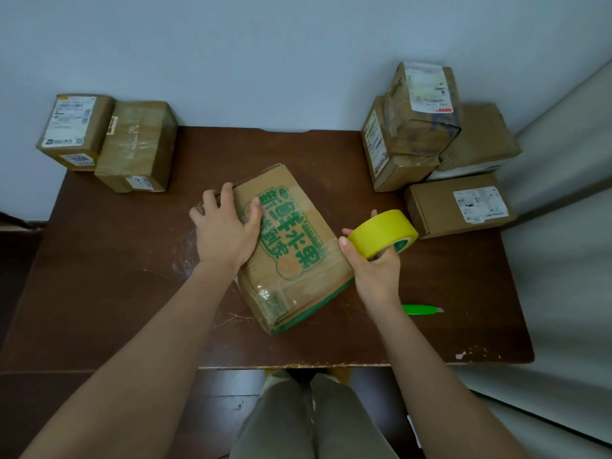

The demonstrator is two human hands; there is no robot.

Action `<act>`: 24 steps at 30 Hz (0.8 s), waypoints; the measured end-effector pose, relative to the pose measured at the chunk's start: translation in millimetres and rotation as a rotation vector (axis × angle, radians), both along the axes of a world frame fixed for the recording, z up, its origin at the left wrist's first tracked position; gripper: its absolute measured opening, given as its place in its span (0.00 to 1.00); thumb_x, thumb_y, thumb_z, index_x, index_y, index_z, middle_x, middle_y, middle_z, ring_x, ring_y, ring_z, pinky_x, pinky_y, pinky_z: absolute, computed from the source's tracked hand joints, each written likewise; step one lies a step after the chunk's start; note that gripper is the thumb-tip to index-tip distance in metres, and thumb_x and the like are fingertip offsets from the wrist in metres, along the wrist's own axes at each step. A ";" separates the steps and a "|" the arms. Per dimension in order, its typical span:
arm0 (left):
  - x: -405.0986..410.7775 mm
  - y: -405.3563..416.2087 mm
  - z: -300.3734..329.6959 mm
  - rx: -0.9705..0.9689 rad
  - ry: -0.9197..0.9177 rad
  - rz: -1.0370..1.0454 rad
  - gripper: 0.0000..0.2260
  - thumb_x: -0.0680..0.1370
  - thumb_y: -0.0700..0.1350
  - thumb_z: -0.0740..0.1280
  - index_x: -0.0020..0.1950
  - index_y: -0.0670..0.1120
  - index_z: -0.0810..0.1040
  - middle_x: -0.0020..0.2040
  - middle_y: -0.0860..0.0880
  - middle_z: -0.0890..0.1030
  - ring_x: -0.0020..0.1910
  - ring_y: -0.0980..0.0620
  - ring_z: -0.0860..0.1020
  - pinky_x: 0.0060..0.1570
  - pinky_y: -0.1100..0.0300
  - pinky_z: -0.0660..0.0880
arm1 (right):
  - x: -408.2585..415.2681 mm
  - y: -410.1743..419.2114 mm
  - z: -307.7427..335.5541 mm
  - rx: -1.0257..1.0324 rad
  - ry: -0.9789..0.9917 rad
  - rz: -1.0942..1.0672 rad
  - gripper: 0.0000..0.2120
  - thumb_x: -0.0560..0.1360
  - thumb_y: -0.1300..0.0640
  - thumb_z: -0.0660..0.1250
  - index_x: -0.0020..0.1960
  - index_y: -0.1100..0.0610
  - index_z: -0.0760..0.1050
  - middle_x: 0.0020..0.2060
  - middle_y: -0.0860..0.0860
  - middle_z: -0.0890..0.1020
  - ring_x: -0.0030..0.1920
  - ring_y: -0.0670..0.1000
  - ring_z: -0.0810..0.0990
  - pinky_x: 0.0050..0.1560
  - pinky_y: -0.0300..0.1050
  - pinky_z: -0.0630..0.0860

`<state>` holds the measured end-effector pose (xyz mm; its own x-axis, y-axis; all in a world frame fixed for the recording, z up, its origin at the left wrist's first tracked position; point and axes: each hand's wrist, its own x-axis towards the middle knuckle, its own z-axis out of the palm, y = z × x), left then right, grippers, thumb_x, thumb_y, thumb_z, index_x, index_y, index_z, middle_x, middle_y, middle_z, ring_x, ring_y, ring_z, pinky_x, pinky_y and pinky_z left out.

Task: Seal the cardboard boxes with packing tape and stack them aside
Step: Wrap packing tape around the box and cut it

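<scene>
One printed cardboard box (291,246) sits diagonally mid-table on my feed, green lettering up, with bare brown tabletop (109,293) open to its left and along the near edge, so that's where there's room to move. The far corners are crowded: two taped boxes (109,144) side by side at the back left, partly hanging past the table's left edge, and a pile of boxes (437,144) at the back right, five as far as I can count, the top one tilted on the others and the lowest labelled box (460,203) lying flat nearest the right edge. My left hand (225,230) rests on the printed box's far-left part, fingers curled over its left edge and thumb pressed flat on the top face. My right hand (374,260) is just off the box's right edge, lifted above the table, fingers wrapped round one roll of yellow tape (384,233), thumb on the outer band. One green utility knife (422,309) lies on the table near the right wrist, well clear of the box, blade tip pointing right. Grey trousers (314,419) show below the table's near edge.
</scene>
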<state>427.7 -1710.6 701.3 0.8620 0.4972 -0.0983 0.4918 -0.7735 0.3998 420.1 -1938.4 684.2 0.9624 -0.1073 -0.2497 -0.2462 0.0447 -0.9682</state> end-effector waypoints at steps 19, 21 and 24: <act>-47.5 -104.2 -3.1 0.352 -0.124 -0.542 0.28 0.84 0.58 0.45 0.80 0.46 0.56 0.80 0.46 0.52 0.80 0.47 0.50 0.77 0.42 0.44 | -9.1 2.1 11.8 -0.061 0.072 -0.067 0.09 0.69 0.52 0.79 0.45 0.50 0.80 0.46 0.51 0.87 0.48 0.52 0.86 0.55 0.57 0.81; -49.7 -107.8 -10.5 0.367 -0.106 -0.572 0.27 0.84 0.57 0.46 0.80 0.46 0.58 0.80 0.47 0.57 0.80 0.48 0.52 0.77 0.42 0.48 | -11.0 -4.0 14.8 0.092 0.088 -0.088 0.09 0.73 0.61 0.76 0.46 0.48 0.81 0.48 0.48 0.87 0.51 0.50 0.85 0.55 0.46 0.81; -47.3 -105.1 -12.1 0.363 -0.068 -0.548 0.28 0.83 0.57 0.45 0.80 0.46 0.58 0.80 0.46 0.58 0.79 0.48 0.53 0.77 0.42 0.48 | -13.3 -3.1 32.5 0.220 0.068 -0.093 0.11 0.76 0.63 0.72 0.55 0.52 0.81 0.52 0.43 0.86 0.53 0.41 0.83 0.54 0.35 0.78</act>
